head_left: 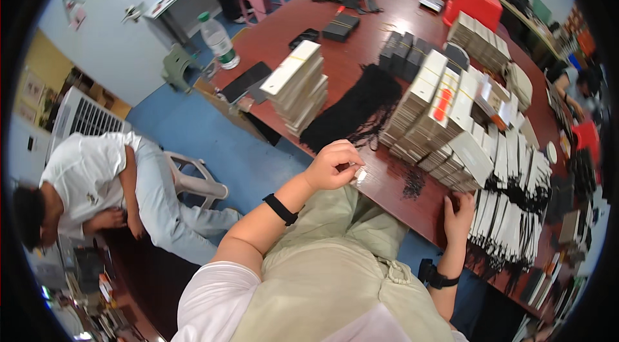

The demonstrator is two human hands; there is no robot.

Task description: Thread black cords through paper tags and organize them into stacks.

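My left hand (pixel 333 166) is over the table's front edge, its fingers curled together toward the thumb. A small bright patch (pixel 361 175) shows by its fingertips; whether it is something held or a reflection is unclear. My right hand (pixel 458 213) rests at the table edge, thumb and fingers apart, with nothing visible in it. Just beyond it lie white card pieces with black cords (pixel 506 226), laid in rows. Small black bits (pixel 413 184) are scattered on the red-brown table (pixel 390 174) between my hands. A bundle of black cords (pixel 354 106) lies farther back.
Tall stacks of pale cards (pixel 293 87) and banded card stacks (pixel 425 106) stand on the table. A water bottle (pixel 218 42) is at the far left corner, a red plastic stool (pixel 474 6) at the back. A person in white (pixel 97 181) sits at left; others sit farther off.
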